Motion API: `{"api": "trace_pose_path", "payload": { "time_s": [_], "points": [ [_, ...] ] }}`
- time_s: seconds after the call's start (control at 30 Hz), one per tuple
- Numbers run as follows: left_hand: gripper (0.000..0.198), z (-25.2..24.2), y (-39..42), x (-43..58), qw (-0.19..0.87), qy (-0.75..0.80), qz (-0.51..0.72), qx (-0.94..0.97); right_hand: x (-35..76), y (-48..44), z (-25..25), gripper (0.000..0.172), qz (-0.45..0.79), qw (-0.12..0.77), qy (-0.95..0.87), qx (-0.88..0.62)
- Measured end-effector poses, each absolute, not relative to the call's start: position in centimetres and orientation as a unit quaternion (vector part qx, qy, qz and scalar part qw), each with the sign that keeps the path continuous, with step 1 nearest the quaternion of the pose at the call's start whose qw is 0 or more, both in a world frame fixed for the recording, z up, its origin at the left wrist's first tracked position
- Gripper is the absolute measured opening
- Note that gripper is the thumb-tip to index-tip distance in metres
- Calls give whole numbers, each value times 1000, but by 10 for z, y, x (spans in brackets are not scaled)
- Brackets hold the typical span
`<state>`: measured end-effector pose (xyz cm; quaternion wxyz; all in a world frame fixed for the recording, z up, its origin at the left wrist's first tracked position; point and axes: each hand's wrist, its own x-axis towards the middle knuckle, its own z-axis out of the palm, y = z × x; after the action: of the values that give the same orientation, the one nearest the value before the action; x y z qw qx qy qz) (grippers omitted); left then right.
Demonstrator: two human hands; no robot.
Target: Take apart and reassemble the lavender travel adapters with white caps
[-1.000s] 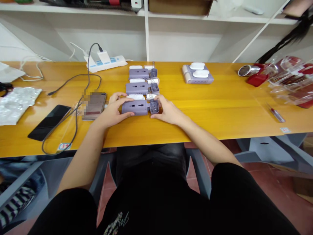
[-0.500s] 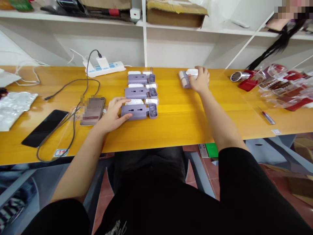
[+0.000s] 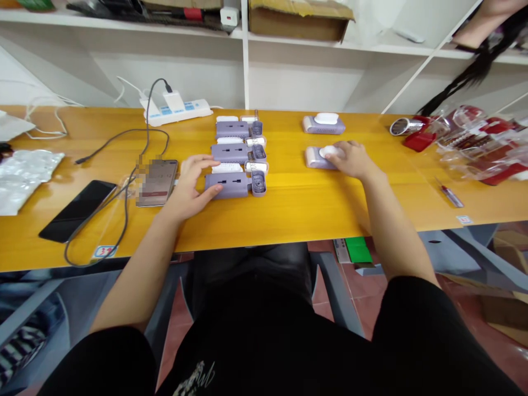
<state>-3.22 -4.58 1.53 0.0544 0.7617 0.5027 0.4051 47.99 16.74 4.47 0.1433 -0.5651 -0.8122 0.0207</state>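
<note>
My left hand [image 3: 193,184] lies at the left end of the nearest lavender plastic case [image 3: 231,186], its fingers spread and its thumb touching the case. Two similar cases, one in the middle [image 3: 226,153] and one at the back [image 3: 231,129], line up behind it. Each has a small hinged cap at its right end and white parts alongside. My right hand [image 3: 352,158] is closed around the white oval top [image 3: 328,150] of a lavender unit [image 3: 314,158] lying on the table. Behind that, a second lavender unit [image 3: 324,126] carries a white oval top too.
Left of my left hand lie two phones [image 3: 78,210], a dark cable [image 3: 126,220] and a power strip [image 3: 181,113]. A silver bag [image 3: 27,179] lies at far left. Red and clear plastic parts [image 3: 487,148] and a small screwdriver [image 3: 451,195] lie to the right. Shelves stand behind the table [image 3: 280,220].
My right hand has come nearer to me and slightly right, onto the nearer lavender unit. The rear unit now shows separately behind it. My left hand has stayed almost still.
</note>
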Motion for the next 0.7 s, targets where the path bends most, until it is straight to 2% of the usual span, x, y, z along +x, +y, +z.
{"api": "trace_pose_path", "payload": {
  "time_s": [0.23, 0.37, 0.5, 0.7],
  "points": [
    [45, 21, -48, -25, 38, 481, 416, 771, 462, 84, 56, 52, 87, 175, -863, -465],
    [40, 35, -42, -14, 41, 461, 389, 797, 435, 90, 66, 44, 142, 179, -896, -382],
    [37, 58, -25, 25, 60, 443, 324, 834, 419, 108, 67, 46, 178, 194, -897, -354],
    [58, 77, 9, 120, 61, 476, 174, 860, 427, 111, 52, 53, 229, 253, -874, -346]
  ]
}}
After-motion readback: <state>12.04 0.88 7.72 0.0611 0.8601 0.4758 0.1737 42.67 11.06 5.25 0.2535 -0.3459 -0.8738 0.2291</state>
